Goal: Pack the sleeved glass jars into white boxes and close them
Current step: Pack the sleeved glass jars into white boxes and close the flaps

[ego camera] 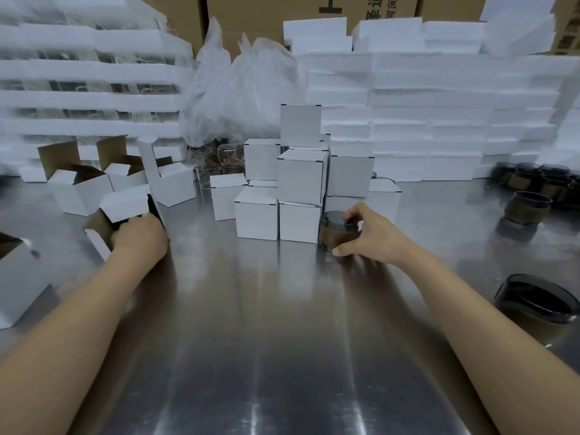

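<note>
Sleeved glass jar [339,235] being gripped by curled right hand [367,235] fingers on the steel bench [251,309], just beside stacked closed white boxes [299,177], open white box [122,211] being held tilted by the left hand [139,237]

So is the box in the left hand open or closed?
Open: the white box held by the left hand is tipped, its brown-lined flap hanging loose.

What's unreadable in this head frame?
- Open box in the left hand: motion-blurred, and its inside can't be seen.
- Jar held by the right hand: its near side is covered by fingers.
- Jar cluster at the far right: dark and small, count unclear.
- Carton print: cut by the top edge.
</note>
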A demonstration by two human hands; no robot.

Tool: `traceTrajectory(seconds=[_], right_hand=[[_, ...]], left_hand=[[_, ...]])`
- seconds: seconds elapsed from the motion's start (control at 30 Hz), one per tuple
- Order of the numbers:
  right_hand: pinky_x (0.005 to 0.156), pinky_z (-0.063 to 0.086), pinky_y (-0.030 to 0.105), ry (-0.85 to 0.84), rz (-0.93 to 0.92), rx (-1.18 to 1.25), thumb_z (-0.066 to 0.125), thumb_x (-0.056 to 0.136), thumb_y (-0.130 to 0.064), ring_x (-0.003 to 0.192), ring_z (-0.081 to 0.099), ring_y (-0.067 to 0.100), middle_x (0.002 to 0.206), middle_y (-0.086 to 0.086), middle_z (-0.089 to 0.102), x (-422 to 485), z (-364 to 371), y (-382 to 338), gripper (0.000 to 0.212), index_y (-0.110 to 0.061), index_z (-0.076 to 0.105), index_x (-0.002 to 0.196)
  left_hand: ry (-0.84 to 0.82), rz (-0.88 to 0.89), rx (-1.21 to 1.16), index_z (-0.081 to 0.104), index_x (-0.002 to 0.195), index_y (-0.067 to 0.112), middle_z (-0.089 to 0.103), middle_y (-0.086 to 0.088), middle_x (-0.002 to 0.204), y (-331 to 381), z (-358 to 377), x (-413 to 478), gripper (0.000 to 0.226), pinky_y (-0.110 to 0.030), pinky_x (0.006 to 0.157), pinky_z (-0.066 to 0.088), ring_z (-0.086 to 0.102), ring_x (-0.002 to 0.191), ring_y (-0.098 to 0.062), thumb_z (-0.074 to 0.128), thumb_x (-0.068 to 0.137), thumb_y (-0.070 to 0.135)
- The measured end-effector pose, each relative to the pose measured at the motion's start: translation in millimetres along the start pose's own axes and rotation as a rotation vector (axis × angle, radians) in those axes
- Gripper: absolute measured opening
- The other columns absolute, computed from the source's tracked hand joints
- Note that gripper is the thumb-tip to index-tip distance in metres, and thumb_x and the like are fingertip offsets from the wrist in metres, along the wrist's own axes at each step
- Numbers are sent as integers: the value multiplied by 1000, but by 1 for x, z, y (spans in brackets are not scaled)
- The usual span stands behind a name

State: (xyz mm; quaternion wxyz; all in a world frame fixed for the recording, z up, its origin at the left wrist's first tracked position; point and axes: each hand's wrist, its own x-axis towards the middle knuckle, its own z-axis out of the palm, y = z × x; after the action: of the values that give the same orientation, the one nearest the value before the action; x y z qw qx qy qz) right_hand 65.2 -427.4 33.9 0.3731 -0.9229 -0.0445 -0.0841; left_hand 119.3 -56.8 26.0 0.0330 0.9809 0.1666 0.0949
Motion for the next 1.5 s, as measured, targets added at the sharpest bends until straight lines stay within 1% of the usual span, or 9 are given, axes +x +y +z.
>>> traceTrajectory(seconds=[0.13,0.27,0.6,0.77,0.9,1.0,1.13,1.27,1.5], right_hand=[[70,43,22,10,48,111,85,67,-30,86,54,12,100,-7,51,-1,-4,-3,59,-23,48,112],[79,54,35,15,47,319,79,75,-23,84,58,13,103,-3,51,-2,-6,-7,55,-21,44,117],[78,56,30,70,-133,452,72,83,-22,101,62,21,121,-1,52,-4,-7,-13,54,-33,43,127],[75,55,30,-4,-242,585,68,83,-7,97,66,30,124,14,54,-12,-4,-24,53,-22,43,128],[80,58,33,-83,-260,633,66,71,-14,86,67,13,116,8,56,-18,1,-34,59,-15,44,126],[84,57,36,-161,-240,632,67,76,-7,91,68,21,118,11,55,-18,3,-33,53,-10,44,124],[94,53,43,-224,-217,550,68,76,-10,98,67,25,120,12,54,-17,8,-27,46,-12,47,117],[101,47,47,-226,-224,468,76,69,-25,102,67,20,119,1,55,-17,14,-27,51,-22,49,113],[89,55,36,-183,-264,424,86,67,-8,93,70,20,124,0,53,-15,10,-25,74,-23,46,127]], left_hand=[[216,102,-4,45,94,4,60,-21,90,3,-18,-7,9,-35,64,40,60,84,-38,53,88,2],[434,240,-38,52,83,5,51,-12,63,11,-35,-12,8,-34,68,32,40,57,-25,57,77,7],[571,593,-217,73,86,1,58,-15,103,26,-29,-24,23,-43,70,43,50,100,-36,56,79,-14],[890,604,-389,70,95,3,63,-15,108,42,-32,-41,41,-40,99,30,53,105,-37,45,69,-17],[584,904,-798,61,118,4,55,-11,120,82,-28,-80,32,-33,95,40,53,108,-24,49,90,15],[405,972,-659,40,142,11,42,-4,141,110,-5,-114,75,-36,99,39,50,117,-20,58,82,53],[350,965,-761,37,143,9,42,-6,136,120,9,-114,80,-37,94,47,52,104,-15,77,78,32],[308,979,-858,47,138,19,44,11,123,110,12,-102,70,-6,90,36,46,99,11,79,76,25],[218,884,-1102,47,126,40,51,21,122,114,15,-98,68,-11,89,43,59,99,0,83,72,23]])
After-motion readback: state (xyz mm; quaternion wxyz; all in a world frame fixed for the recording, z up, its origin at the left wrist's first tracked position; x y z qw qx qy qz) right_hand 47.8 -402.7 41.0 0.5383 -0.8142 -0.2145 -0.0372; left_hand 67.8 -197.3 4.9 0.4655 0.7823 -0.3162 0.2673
